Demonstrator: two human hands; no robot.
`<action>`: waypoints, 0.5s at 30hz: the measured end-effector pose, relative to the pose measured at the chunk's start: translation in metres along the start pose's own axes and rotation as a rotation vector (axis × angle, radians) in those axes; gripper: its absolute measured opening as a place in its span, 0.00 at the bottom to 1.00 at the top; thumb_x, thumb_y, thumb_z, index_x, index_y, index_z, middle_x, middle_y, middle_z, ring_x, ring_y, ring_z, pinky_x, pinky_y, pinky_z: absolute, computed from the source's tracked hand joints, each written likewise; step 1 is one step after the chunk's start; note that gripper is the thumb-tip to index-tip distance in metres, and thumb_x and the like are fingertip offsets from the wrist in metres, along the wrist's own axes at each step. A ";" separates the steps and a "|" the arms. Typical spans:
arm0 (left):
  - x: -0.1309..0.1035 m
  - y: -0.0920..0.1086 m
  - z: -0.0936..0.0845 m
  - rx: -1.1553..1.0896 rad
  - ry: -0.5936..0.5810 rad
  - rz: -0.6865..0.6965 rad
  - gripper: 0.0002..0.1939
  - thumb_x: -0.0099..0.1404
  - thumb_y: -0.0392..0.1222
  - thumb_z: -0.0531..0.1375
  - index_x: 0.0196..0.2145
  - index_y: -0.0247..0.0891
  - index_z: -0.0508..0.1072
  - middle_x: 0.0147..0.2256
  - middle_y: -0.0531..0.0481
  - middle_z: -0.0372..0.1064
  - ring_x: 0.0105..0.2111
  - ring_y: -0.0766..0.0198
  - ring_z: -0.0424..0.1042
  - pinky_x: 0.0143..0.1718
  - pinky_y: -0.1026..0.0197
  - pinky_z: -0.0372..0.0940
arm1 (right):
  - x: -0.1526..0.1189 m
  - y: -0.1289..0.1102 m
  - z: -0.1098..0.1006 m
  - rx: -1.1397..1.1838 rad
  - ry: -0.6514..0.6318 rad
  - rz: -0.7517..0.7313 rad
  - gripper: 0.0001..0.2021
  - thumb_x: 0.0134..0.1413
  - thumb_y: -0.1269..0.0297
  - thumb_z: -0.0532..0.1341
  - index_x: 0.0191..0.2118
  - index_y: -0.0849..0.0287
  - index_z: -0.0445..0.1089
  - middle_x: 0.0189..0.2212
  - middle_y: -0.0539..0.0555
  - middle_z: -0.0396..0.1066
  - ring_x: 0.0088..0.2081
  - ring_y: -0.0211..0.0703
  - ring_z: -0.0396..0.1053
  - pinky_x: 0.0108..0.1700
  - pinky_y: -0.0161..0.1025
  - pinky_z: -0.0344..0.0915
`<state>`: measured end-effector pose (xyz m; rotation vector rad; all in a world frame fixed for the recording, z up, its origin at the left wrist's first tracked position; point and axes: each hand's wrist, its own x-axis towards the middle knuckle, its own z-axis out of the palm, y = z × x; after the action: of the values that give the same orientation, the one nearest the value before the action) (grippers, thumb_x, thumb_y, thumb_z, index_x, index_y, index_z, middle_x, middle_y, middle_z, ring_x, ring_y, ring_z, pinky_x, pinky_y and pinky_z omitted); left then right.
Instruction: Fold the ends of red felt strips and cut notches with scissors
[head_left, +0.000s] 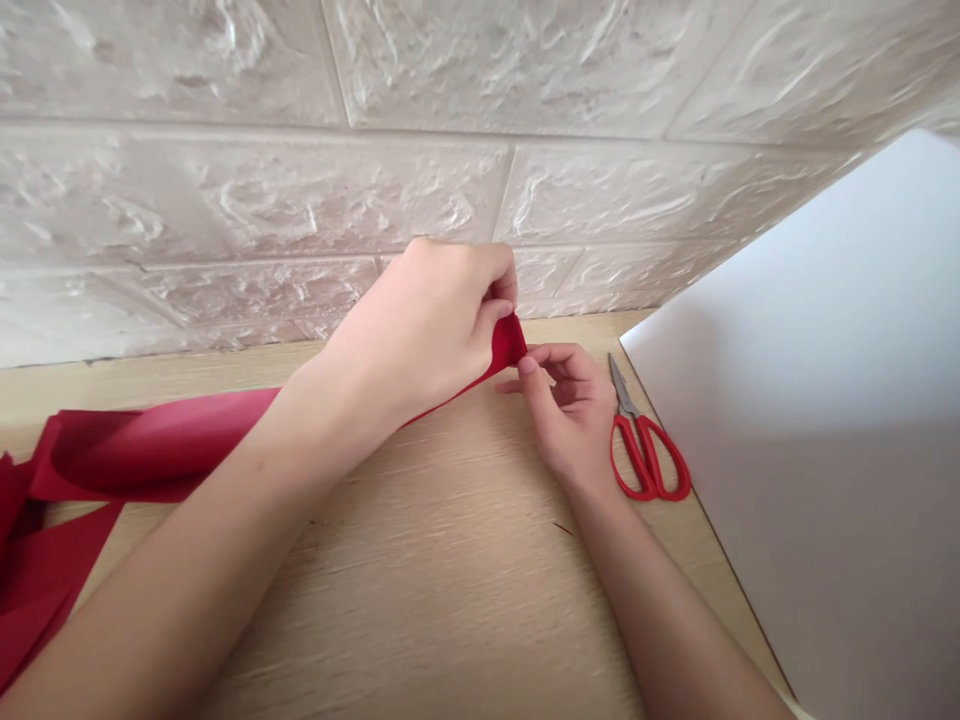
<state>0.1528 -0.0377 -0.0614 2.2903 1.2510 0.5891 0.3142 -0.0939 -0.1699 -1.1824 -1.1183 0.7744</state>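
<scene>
A long strip of red fabric (180,440) runs across the tabletop from the left, passing behind my left forearm. My left hand (431,325) pinches its right end near the top corner, with the fingers bent down over it. Lower on that same end edge, my right hand (566,405) holds the cloth between thumb and forefinger, its other fingers curled. The end is lifted a little and looks folded along its edge. Just right of my right hand lie scissors (649,455) with red handles, their blades together and pointing away from me.
A wall with a pale brick pattern (420,190) rises behind the wooden tabletop (435,560). On the right stands a large white panel (825,420). More red fabric (52,570) is heaped at the left edge. A short dark red thread (562,528) lies near my right forearm.
</scene>
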 end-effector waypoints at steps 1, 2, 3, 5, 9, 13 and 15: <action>0.000 0.000 0.000 0.013 0.015 -0.002 0.10 0.68 0.41 0.55 0.37 0.42 0.77 0.34 0.49 0.77 0.37 0.57 0.76 0.42 0.56 0.66 | 0.000 -0.001 0.000 -0.004 0.007 -0.004 0.11 0.58 0.53 0.69 0.35 0.54 0.72 0.34 0.50 0.75 0.33 0.39 0.76 0.35 0.40 0.80; 0.000 0.000 0.000 0.021 0.026 -0.003 0.10 0.68 0.41 0.55 0.36 0.42 0.77 0.34 0.50 0.77 0.36 0.58 0.76 0.40 0.57 0.66 | 0.000 -0.002 -0.001 -0.014 0.018 -0.005 0.12 0.58 0.53 0.69 0.35 0.54 0.71 0.33 0.50 0.76 0.32 0.40 0.77 0.35 0.41 0.80; 0.000 0.001 0.000 0.022 0.031 -0.003 0.10 0.68 0.41 0.55 0.36 0.42 0.77 0.34 0.51 0.77 0.36 0.59 0.76 0.40 0.58 0.67 | 0.000 -0.003 -0.001 -0.027 0.030 -0.006 0.12 0.58 0.53 0.69 0.35 0.54 0.71 0.32 0.50 0.77 0.31 0.40 0.77 0.35 0.41 0.80; 0.000 0.002 0.000 0.007 0.033 -0.002 0.10 0.68 0.40 0.55 0.36 0.42 0.77 0.34 0.51 0.78 0.36 0.60 0.76 0.40 0.59 0.67 | 0.000 -0.006 -0.003 -0.054 0.046 -0.013 0.12 0.58 0.53 0.69 0.34 0.54 0.70 0.31 0.50 0.77 0.31 0.40 0.78 0.36 0.41 0.79; 0.000 0.004 0.001 -0.012 0.043 -0.006 0.10 0.69 0.40 0.55 0.36 0.41 0.76 0.35 0.50 0.78 0.38 0.58 0.77 0.41 0.58 0.67 | -0.001 -0.010 -0.005 -0.047 0.048 -0.040 0.12 0.59 0.56 0.68 0.37 0.52 0.65 0.30 0.47 0.75 0.31 0.39 0.78 0.35 0.40 0.78; 0.000 0.002 0.002 -0.016 0.046 0.000 0.09 0.68 0.41 0.55 0.36 0.41 0.76 0.34 0.50 0.78 0.36 0.59 0.77 0.39 0.59 0.66 | -0.002 -0.013 -0.006 -0.021 0.032 -0.039 0.15 0.59 0.61 0.68 0.46 0.48 0.62 0.28 0.42 0.74 0.31 0.40 0.78 0.40 0.42 0.78; -0.001 0.001 0.002 -0.014 0.056 0.005 0.09 0.67 0.40 0.56 0.36 0.42 0.77 0.34 0.51 0.78 0.34 0.60 0.76 0.37 0.59 0.65 | -0.003 -0.014 -0.006 -0.038 0.013 -0.043 0.15 0.59 0.62 0.67 0.49 0.48 0.65 0.27 0.43 0.74 0.32 0.41 0.79 0.41 0.43 0.78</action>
<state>0.1544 -0.0390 -0.0624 2.2807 1.2641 0.6659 0.3179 -0.1017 -0.1573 -1.1897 -1.1486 0.7148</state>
